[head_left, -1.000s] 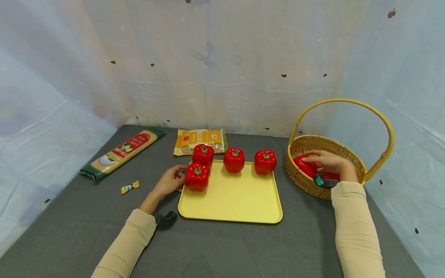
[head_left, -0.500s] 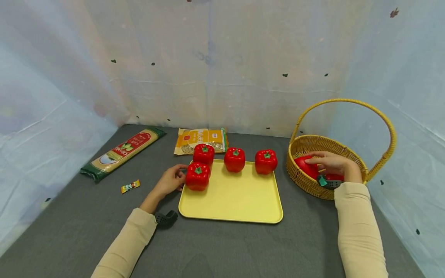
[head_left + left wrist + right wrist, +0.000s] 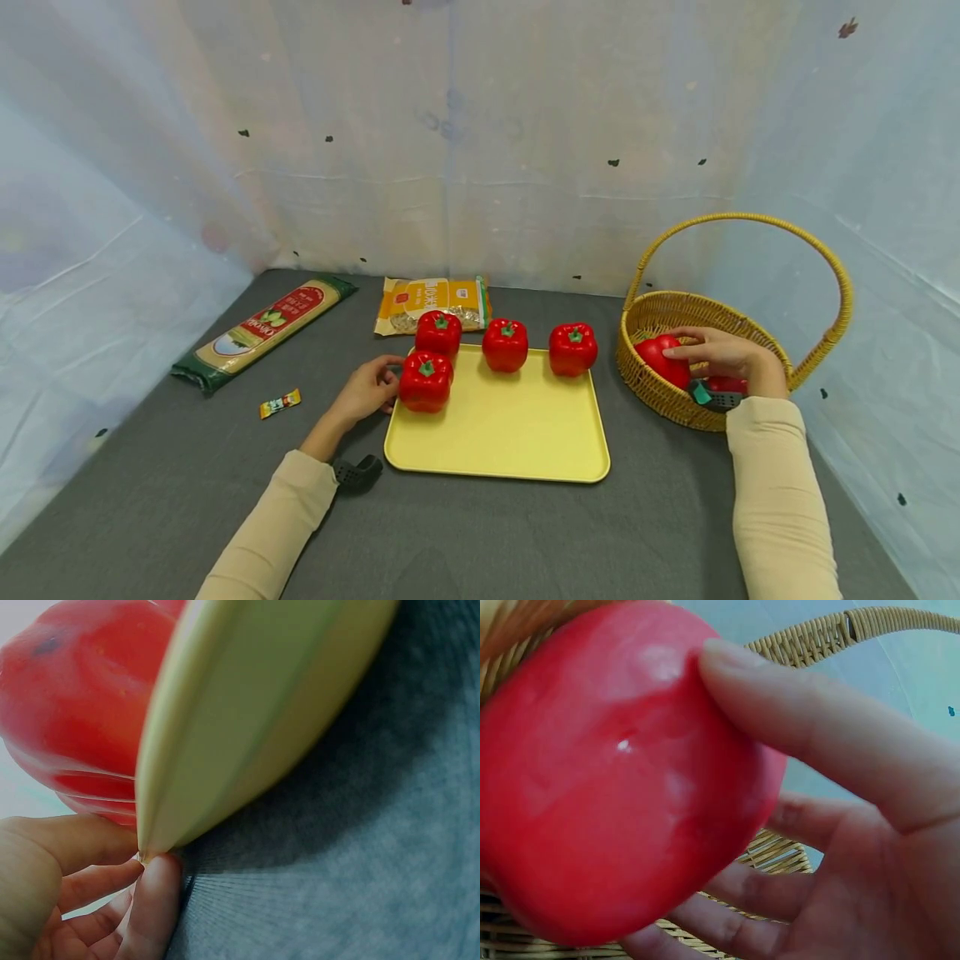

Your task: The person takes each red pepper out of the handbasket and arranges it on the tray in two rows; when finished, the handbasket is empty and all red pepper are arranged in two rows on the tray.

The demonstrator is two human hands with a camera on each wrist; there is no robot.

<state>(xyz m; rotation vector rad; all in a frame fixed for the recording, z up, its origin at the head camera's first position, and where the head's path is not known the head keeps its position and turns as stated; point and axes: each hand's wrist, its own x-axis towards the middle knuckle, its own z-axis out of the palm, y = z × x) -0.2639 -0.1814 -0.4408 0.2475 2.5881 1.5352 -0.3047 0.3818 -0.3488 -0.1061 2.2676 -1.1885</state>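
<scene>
From my end, I see a pale, creased sheet [image 3: 517, 100] across the top of the head view, dotted with dark specks [image 3: 613, 162]. It turns bluish towards the left and right edges. A dark grey bench [image 3: 540, 542] fills the lower middle, under soft light with faint shadows.

Left sleeve [image 3: 273, 521]: was cream, long and snug, with soft creases.
Right sleeve [image 3: 776, 500]: matched it, cream and close-fitting.
Left wrist mount [image 3: 358, 474]: looked black from here, pocked with small holes, curved at one end.
Right wrist mount [image 3: 724, 401]: was black and perforated too, with a teal patch [image 3: 701, 393].
</scene>
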